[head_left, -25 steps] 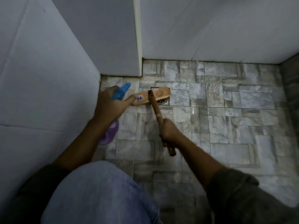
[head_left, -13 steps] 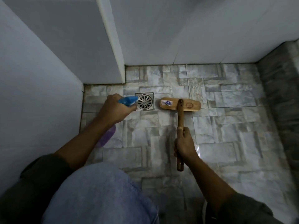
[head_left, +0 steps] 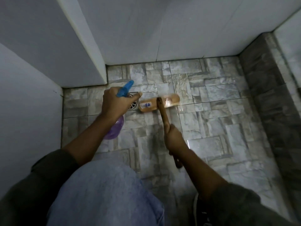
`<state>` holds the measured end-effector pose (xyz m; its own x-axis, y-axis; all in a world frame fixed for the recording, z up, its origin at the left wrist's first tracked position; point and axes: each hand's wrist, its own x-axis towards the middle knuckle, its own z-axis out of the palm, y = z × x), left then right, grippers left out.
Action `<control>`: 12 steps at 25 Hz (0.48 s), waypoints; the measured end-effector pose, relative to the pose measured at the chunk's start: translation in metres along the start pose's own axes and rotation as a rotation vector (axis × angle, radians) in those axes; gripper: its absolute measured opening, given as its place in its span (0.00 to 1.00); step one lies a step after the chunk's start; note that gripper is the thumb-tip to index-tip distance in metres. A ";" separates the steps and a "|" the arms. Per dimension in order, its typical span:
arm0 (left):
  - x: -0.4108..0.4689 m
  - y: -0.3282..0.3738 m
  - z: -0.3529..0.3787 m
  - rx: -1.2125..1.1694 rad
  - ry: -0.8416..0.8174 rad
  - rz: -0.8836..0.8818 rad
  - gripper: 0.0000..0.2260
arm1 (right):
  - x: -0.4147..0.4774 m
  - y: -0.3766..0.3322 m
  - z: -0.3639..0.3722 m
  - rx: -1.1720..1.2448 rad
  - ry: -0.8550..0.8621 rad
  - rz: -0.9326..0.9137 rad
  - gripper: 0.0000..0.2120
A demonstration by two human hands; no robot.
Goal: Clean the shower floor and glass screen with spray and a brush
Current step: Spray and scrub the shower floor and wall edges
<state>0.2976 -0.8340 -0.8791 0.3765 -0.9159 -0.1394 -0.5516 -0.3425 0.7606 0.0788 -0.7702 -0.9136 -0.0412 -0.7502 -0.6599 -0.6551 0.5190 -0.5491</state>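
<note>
1. Head view looks down into a shower corner: grey stone-pattern shower floor, white wall tiles behind and to the left, and a dark raised curb on the right.
2. Left hand grips the neck of a spray bottle, fingers curled round it and one finger stretched forward over the drain. The blue trigger head points away from the person, toward the back wall.
3. Container: the bottle body is translucent purple and hangs below the wrist, clear of the floor. The fill level cannot be told in this light.
4. Right hand is wrapped tight round the wooden handle of the brush. The end of the handle sticks out behind the hand.
5. The wooden back of the brush faces up, bristles down on the floor, just to the right of the square metal drain. A small label sits on its left half.
6. The floor to the right of the brush shines wet.
7. Foreground: a knee in blue denim, dark sleeves on both arms, and part of a dark shoe at the bottom edge.
</note>
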 end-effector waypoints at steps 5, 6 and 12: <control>0.005 0.008 0.009 0.007 -0.039 -0.022 0.23 | 0.000 -0.005 -0.001 0.029 0.026 0.030 0.18; 0.009 0.008 0.008 0.017 -0.043 -0.036 0.24 | -0.016 0.007 0.000 0.038 0.017 0.051 0.18; 0.015 -0.004 -0.010 -0.001 -0.001 -0.101 0.19 | 0.034 -0.026 -0.017 0.031 0.025 0.017 0.18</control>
<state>0.3125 -0.8445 -0.8777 0.4296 -0.8769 -0.2156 -0.5106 -0.4328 0.7430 0.0817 -0.8162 -0.9124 -0.0715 -0.7509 -0.6566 -0.6305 0.5441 -0.5536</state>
